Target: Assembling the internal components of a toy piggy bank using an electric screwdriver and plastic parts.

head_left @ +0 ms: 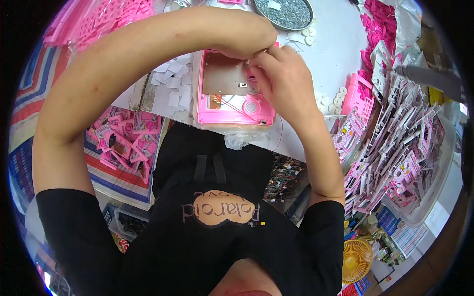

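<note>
Currently, a shallow pink plastic casing (232, 118) lies on the white tabletop (335, 44) in front of the person, its open side facing up and its near edge running nearly straight across, parallel to the person's body. Its far edge is hidden, so which way its long axis runs cannot be told. A flat brown board (223, 74) sits in its far part, and a round silvery disc (251, 106) lies toward its near right corner. The left forearm crosses over the casing's far edge; the left hand (257, 43) is bent and mostly hidden, its grip impossible to tell. The right hand (285, 74) covers the casing's right side, fingers drawn narrow beside the board; whatever they hold is hidden. Small white paper pieces (174, 79) lie just left of the casing, a round tray of metal screws (291, 14) stands beyond it, white round discs (338, 101) lie to its right, and crumpled clear plastic (241, 138) hangs at its near edge.
</note>
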Demonstrator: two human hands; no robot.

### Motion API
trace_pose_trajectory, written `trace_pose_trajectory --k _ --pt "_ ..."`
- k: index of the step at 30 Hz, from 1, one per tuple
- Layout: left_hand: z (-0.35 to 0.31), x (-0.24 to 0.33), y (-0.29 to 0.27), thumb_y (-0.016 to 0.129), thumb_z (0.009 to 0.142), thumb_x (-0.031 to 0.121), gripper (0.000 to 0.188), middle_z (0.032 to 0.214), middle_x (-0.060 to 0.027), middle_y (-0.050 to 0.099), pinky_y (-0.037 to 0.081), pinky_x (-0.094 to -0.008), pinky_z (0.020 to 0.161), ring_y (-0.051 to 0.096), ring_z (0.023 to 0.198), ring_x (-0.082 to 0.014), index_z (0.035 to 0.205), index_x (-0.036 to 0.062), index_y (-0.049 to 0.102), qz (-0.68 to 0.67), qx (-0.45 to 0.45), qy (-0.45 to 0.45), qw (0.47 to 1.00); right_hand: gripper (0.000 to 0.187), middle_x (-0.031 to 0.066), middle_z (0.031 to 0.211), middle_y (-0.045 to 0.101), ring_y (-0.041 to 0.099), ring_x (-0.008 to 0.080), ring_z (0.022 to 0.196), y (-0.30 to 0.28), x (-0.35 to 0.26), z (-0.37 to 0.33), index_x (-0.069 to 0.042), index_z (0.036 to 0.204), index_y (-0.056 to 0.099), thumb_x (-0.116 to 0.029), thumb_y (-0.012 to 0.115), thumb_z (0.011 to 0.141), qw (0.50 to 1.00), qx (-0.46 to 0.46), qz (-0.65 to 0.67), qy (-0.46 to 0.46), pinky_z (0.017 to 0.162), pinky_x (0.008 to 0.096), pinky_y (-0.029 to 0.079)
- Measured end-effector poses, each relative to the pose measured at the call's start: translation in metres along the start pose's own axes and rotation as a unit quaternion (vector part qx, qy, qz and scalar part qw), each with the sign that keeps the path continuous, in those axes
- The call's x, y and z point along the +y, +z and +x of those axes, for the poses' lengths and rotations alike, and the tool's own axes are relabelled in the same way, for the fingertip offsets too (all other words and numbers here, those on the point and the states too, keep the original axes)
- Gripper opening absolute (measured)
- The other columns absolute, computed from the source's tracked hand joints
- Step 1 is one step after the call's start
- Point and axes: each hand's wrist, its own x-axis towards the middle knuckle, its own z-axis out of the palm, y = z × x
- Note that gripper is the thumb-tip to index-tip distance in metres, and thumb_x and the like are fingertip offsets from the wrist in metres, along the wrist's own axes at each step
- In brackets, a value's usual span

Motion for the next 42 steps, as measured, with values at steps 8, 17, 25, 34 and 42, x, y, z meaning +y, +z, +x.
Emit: trace_pose_trajectory --k 8,17,25,34,42 --pt "-0.014 -0.016 0.016 0.064 0.084 0.014 0.011 0.081 -0.0184 0.068 0.053 -0.0464 0.073 0.067 0.08 -0.0375 0.086 0.0036 0.067 -0.033 0.081 0.042 0.995 0.01 0.004 0.083 0.071 0.063 0.0254 0.083 0.027 0.017 -0.011 -0.009 0.086 0.073 -0.011 0.078 0.077 0.982 0.147 0.117 0.018 0.074 0.0368 0.049" --pt "-0.012 -0.02 0.033 0.063 0.085 0.015 0.011 0.081 -0.0163 0.067 0.052 -0.0481 0.073 0.066 0.082 -0.0376 0.089 0.0045 0.065 -0.036 0.133 0.024 0.99 0.01 0.0039 0.093 0.068 0.058 0.0263 0.091 0.024 0.019 -0.013 -0.008 0.083 0.075 -0.011 0.08 0.075 0.99 0.099 0.091 0.028 0.08 0.0379 0.046" --pt "-0.032 -0.015 0.052 0.064 0.087 0.012 0.011 0.095 -0.0141 0.066 0.051 -0.0452 0.079 0.064 0.091 -0.0354 0.096 0.0056 0.064 -0.089 0.261 0.045 0.96 0.012 0.0048 0.095 0.064 0.053 0.027 0.096 0.02 0.006 -0.008 -0.008 0.088 0.076 -0.01 0.079 0.077 0.993 0.065 0.044 0.093 0.083 0.0385 0.048" --pt "-0.051 -0.018 0.078 0.07 0.079 0.006 0.022 0.103 -0.0086 0.066 0.053 -0.0407 0.084 0.064 0.098 -0.0304 0.1 0.0053 0.068 -0.061 0.338 0.136 0.929 0.021 0.0049 0.101 0.07 0.058 0.0269 0.095 0.004 0.012 -0.019 -0.01 0.096 0.078 -0.014 0.078 0.075 0.997 0.034 0.031 -0.054 0.08 0.0366 0.054" --pt "-0.049 -0.007 0.07 0.07 0.077 0.009 0.023 0.105 -0.0084 0.065 0.053 -0.04 0.084 0.063 0.098 -0.0292 0.1 0.0062 0.069 0.033 0.249 0.084 0.964 0.018 0.0065 0.101 0.068 0.06 0.0277 0.095 0.002 -0.013 -0.015 -0.006 0.093 0.075 -0.012 0.075 0.077 0.998 -0.02 -0.052 -0.03 0.079 0.0384 0.054"
